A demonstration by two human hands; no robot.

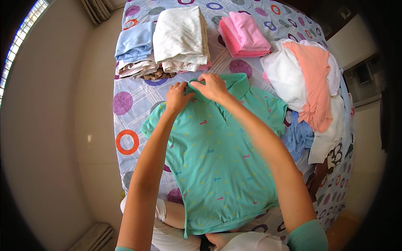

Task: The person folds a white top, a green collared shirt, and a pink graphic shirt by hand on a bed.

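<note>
A green short-sleeved polo shirt (216,150) with a small key print lies spread face up on the bed, its collar away from me and its hem by my legs. My left hand (179,98) is at the shoulder beside the collar, thumb against the collar's left side. Across the collar's left part reaches my right hand (212,88), its thumb and fingers closed on the collar edge. The right side of the collar (240,84) stands free of both hands.
Beyond the shirt are folded stacks: light blue cloth (135,40), white patterned cloth (180,34) and pink cloth (245,34). At the right lies a loose heap with white garments (285,75) and a peach garment (311,81). The patterned bedsheet (138,113) ends at the left.
</note>
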